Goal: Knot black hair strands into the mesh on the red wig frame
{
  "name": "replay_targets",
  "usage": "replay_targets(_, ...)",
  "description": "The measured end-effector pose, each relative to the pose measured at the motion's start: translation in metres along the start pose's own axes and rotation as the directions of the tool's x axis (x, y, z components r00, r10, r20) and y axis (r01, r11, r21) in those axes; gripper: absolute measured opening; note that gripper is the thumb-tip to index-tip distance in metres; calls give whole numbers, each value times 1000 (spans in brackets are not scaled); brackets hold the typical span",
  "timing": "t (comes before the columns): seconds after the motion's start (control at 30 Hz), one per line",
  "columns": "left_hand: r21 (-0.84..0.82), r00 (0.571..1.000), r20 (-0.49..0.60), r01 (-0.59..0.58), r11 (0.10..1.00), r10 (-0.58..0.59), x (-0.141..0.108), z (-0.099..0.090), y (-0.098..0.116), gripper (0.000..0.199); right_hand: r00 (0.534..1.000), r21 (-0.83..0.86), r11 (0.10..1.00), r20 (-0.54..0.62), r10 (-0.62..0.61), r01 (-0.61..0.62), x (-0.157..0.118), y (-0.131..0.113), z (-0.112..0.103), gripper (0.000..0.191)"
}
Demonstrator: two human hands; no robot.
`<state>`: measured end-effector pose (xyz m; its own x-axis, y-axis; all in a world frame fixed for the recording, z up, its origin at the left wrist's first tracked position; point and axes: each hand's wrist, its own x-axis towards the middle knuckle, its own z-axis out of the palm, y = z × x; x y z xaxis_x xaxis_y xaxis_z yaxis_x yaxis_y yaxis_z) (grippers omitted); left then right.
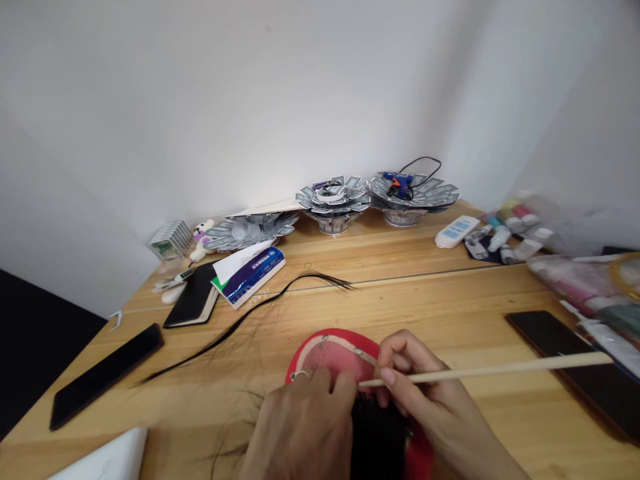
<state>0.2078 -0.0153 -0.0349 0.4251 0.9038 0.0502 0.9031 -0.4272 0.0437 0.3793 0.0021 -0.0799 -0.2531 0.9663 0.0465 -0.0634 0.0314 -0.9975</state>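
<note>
My right hand (435,400) pinches a pale wooden stick (505,369) whose tapered tip points left, close to the fingertips of my left hand (307,427). Bent fingers of the left hand rest on a rounded red form (295,357) covered with fine mesh (345,357); what its fingertips grip is hidden. A pale band with pins edges the mesh. Black hair (377,440) hangs from the form toward me, between both hands. Behind them, a long lock of black hair (250,319) lies across the table.
Phones (107,377) lie left and right. A black notebook (193,293) and a blue box (253,277) stand left. Grey paper bowls (335,207), one holding a glue gun (399,185), line the wall. A power strip (457,231) and bottles (500,233) sit right.
</note>
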Motion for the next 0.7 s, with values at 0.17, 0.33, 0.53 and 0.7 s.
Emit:
replay_targets(0.17,30,979,201,-28,999,22,1,-7,-4,28,1000,21,999,3,-28,28,-1,3,-1,23)
replay_targets(0.33,-22,892,451,56,998,-40,10,-13,-3,24,1000,40,999,11,-14,14,1,5,-1,25)
replay_targets(0.53,-19,935,349,-59,998,62,4,-12,-10,27,1000,8,1000,14,17,-17,3,-2,0,28)
replay_targets(0.7,-102,981,26,-189,977,193,-8,5,-26,18,1000,-7,1000,26,14,-14,2,-6,0,25)
